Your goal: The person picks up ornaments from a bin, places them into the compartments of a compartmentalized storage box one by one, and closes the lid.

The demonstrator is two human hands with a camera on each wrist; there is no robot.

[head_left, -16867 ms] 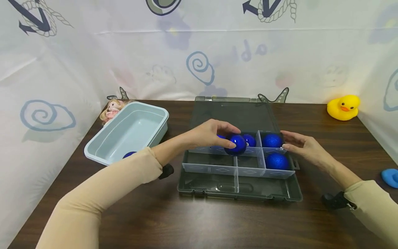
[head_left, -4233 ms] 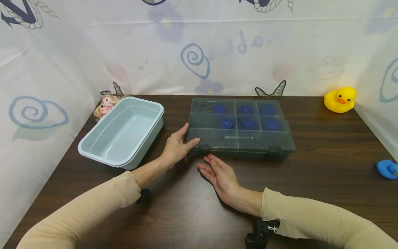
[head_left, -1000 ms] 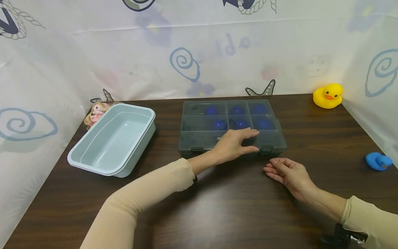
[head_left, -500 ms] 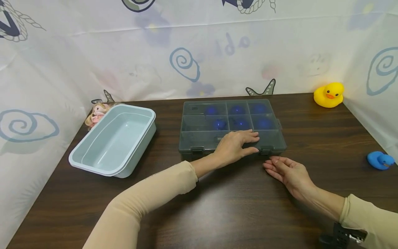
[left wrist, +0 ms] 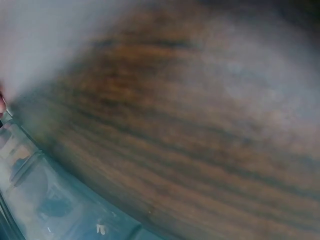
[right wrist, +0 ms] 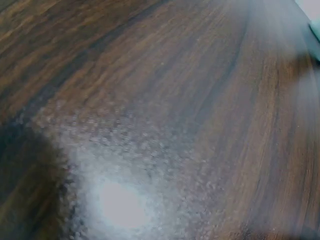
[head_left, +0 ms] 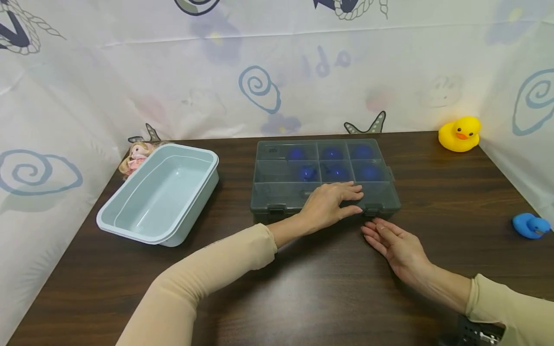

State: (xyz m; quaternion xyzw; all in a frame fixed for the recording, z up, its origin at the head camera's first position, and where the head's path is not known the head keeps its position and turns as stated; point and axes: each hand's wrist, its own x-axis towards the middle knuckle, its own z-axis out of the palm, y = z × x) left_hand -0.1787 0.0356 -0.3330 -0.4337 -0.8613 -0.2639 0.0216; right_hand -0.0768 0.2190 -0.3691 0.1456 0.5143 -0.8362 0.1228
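Note:
A dark translucent compartment box (head_left: 281, 194) lies on the table with its lid down. Through the lid, several blue balls (head_left: 308, 173) show in the back and middle rows of compartments. My left hand (head_left: 331, 204) rests on the front right part of the lid, fingers fairly straight and thumb near the front edge. Just in front of the right latch (head_left: 373, 209), my right hand (head_left: 400, 250) is palm up with loosely bent fingers and nothing in it. Whether its fingertips touch the box, I cannot tell. The left wrist view catches the box's edge (left wrist: 65, 200).
To the left stands a light blue plastic basin (head_left: 157, 192) with nothing visible inside. A small doll (head_left: 136, 157) lies behind it. A yellow rubber duck (head_left: 459, 134) is at the back right, a blue duck (head_left: 530, 225) at the right edge. A printed curtain hangs behind the table.
Balls were placed earlier with the box open; its lid has since come down. Both hands then shifted from the left latch to the right one. Over the last second they barely move.

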